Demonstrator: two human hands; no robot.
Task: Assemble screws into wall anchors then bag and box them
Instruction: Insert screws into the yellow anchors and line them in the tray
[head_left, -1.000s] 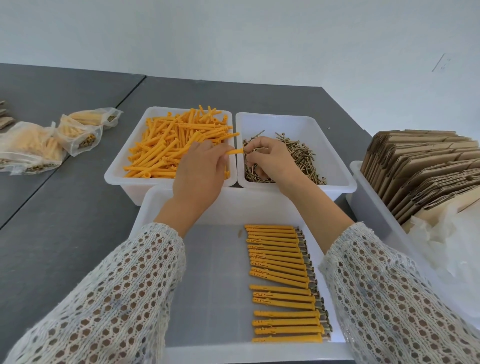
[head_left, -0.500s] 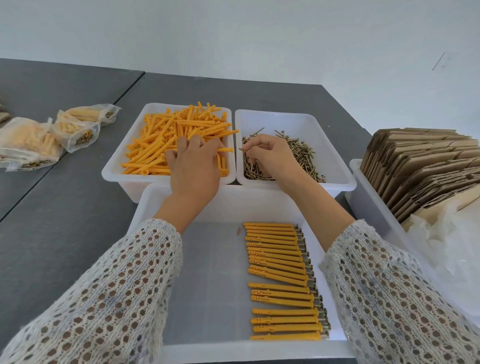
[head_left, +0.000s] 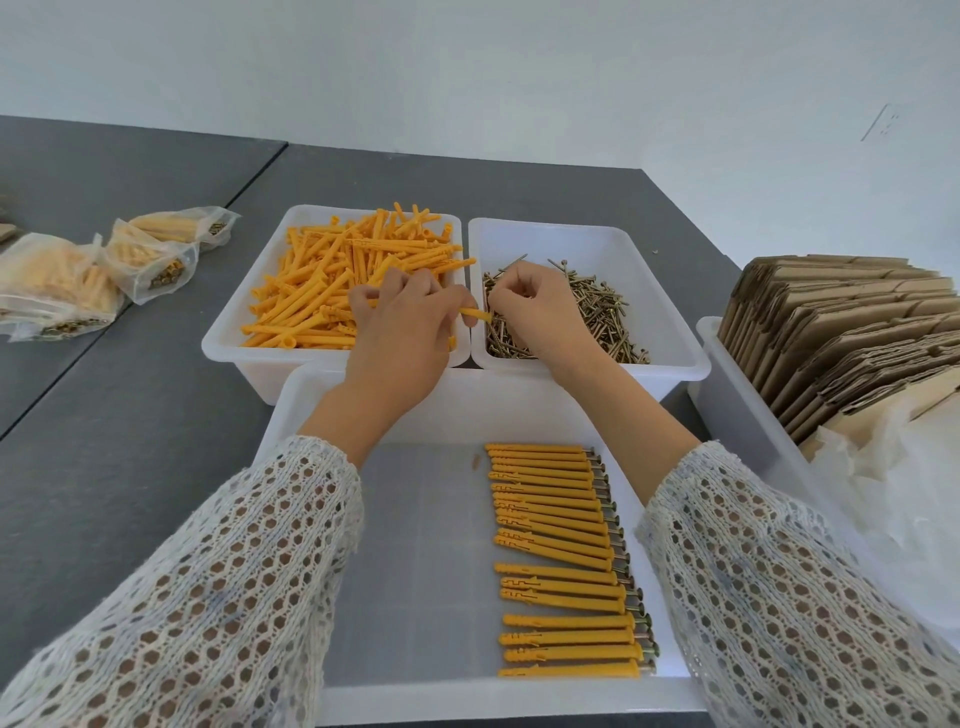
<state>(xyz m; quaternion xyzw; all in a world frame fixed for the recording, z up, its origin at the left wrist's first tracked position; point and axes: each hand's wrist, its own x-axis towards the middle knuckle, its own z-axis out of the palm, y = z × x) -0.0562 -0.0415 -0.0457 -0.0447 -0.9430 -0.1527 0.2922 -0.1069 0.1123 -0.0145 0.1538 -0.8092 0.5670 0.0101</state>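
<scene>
Far left on the grey table (head_left: 130, 467), three clear plastic bags (head_left: 62, 286) lie filled with orange anchors and screws; any print on them is too small to read. Moving in, a white bin of loose orange anchors (head_left: 311, 291) sits heaped, plugs pointing every way. Over its right edge hovers the left hand (head_left: 402, 332), fingers curled, pinching a single orange anchor (head_left: 477, 314) whose tip pokes out to the right, across the gap between the two back bins. Right beside that tip is the right hand (head_left: 540, 306), fingers bunched over the bin of brass-coloured screws (head_left: 602, 317); it looks to be pinching a screw at its fingertips, though the screw itself is hard to pick out against the pile. Nearer the person, a larger white tray (head_left: 415, 545) holds a neat column of finished anchors (head_left: 561, 561), each lying sideways with a screw head showing at its right end, and one tiny orange scrap just left of the top of the column. Both forearms wear white open-knit sleeves (head_left: 234, 597). Far right, another white bin (head_left: 737, 395) carries a row of flattened brown cardboard boxes (head_left: 841, 327) standing on edge, with crumpled clear plastic (head_left: 909, 483) in front. No readable label or brand anywhere.
</scene>
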